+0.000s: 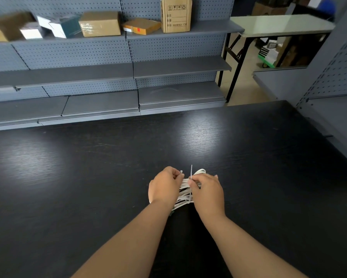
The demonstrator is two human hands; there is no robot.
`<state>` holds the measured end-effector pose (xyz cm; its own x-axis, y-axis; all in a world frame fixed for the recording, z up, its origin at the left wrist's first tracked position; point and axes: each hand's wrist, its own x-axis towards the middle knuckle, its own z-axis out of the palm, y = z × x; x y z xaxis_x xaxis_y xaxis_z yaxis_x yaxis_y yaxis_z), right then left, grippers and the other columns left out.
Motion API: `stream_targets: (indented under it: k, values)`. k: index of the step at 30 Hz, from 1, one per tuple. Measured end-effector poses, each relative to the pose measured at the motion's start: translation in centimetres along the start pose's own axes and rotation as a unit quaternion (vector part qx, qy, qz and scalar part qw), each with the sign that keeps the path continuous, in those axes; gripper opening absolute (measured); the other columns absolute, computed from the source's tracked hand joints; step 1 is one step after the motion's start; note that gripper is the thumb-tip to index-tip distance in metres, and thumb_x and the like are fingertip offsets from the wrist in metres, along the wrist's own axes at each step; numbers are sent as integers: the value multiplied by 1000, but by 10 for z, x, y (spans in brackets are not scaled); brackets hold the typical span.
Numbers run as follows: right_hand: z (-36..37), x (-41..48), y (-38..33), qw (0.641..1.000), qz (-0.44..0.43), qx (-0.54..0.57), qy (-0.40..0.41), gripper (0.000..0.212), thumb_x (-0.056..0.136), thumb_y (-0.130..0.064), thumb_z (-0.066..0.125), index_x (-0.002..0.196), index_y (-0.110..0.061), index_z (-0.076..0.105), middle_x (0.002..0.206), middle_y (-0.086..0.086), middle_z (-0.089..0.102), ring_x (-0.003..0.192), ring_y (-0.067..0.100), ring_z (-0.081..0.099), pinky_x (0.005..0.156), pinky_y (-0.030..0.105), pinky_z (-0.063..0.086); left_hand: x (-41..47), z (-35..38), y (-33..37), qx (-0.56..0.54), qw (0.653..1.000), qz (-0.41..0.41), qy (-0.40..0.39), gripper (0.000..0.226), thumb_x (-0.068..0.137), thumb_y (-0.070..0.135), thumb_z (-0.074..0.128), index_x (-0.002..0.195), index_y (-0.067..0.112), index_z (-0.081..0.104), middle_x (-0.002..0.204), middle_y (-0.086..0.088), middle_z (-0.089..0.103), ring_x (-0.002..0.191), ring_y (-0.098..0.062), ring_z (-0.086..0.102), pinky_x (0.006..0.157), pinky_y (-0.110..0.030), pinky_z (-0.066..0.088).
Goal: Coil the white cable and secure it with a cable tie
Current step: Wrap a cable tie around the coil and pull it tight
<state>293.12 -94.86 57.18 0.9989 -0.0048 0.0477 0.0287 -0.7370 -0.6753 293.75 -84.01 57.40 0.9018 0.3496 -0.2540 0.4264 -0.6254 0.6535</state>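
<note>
Item: white cable (183,194), already gathered into a loose bundle of loops, lying low over the near middle of the bench (108,167) between your two hands; whether it rests on the surface cannot be told. One end loop shows beyond your right knuckles. Fitting: cable tie (191,171), white, its thin tail standing upright above the bundle. Your right hand (207,194) pinches that tail at its base between thumb and fingertip, the other fingers curled over the loops. Your left hand (164,187) pinches a small white stub just beside the tail, probably the tie's locking head, with the palm against the coil's left side. Step in hand, by the look of it: coiling done, tie being closed. Next move calls for you to feed the tail through the head and draw it snug while keeping the loops together. Beyond: grey shelves (180,66) with cardboard boxes (99,24) on top.
</note>
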Motion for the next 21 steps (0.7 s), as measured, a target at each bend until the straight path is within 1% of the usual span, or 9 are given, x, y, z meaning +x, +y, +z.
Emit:
stream_targets:
  k: [2,3,4,6,9,11,13,16,21]
  values:
    - [-2,2,-1,1000,-3,-4,-11,16,92,-19,56,93,-13,71,95,-2,68,85,8,52,115,26,22,-1,0,-1,-16,1000,0,7,18,90,36,54,101,23,60,97,9,68,91,-14,62,86,-34,47]
    - [-3,3,-2,1000,-4,1,-14,17,93,-20,56,92,-13,71,95,-2,67,84,7,50,110,25,29,-1,1,-2,-26,1000,-2,10,18,90,35,55,102,23,60,98,9,68,90,-12,62,83,-31,48]
    - [-4,5,-3,1000,-5,7,-15,17,93,-21,56,93,-14,71,97,-2,66,87,8,49,99,22,35,0,1,-2,-33,999,-5,12,19,89,35,56,103,23,60,98,10,69,90,-12,62,80,-30,48]
    - [-5,5,-6,1000,-9,5,-10,17,91,-24,58,97,-17,72,104,-6,59,97,7,44,80,15,32,1,1,-3,-34,999,-6,13,19,89,35,56,103,24,62,98,10,70,91,-11,63,77,-29,48]
    - [-7,3,-8,1000,-26,-8,-1,17,89,-25,62,101,-20,73,107,-7,53,99,3,34,69,6,29,1,2,-2,-35,999,-7,12,17,89,35,56,101,25,64,96,10,71,87,-10,63,71,-26,47]
    - [-6,4,-9,999,-32,10,-4,16,88,-23,63,99,-19,74,102,-5,57,96,6,41,70,7,31,1,2,-2,-39,999,-9,11,16,89,34,55,98,27,65,95,11,71,85,-9,63,68,-25,45]
    - [-5,5,-12,998,-14,58,-20,14,88,-19,63,96,-16,74,93,-3,62,85,8,52,70,13,36,1,1,-2,-46,999,-9,13,15,89,35,55,97,28,66,94,12,70,84,-8,63,66,-24,44]
    - [-12,9,-17,991,42,105,-65,18,91,-16,57,96,-12,73,83,-5,64,74,6,55,66,15,42,1,1,-1,-48,999,-8,15,14,89,34,55,95,29,66,89,14,68,80,-8,62,65,-25,44]
    - [-19,19,-26,975,134,113,-138,22,93,-20,53,98,-9,72,98,6,70,94,21,63,85,36,51,1,1,-3,-58,998,-10,9,14,89,33,55,97,28,66,91,14,69,81,-9,62,65,-25,43]
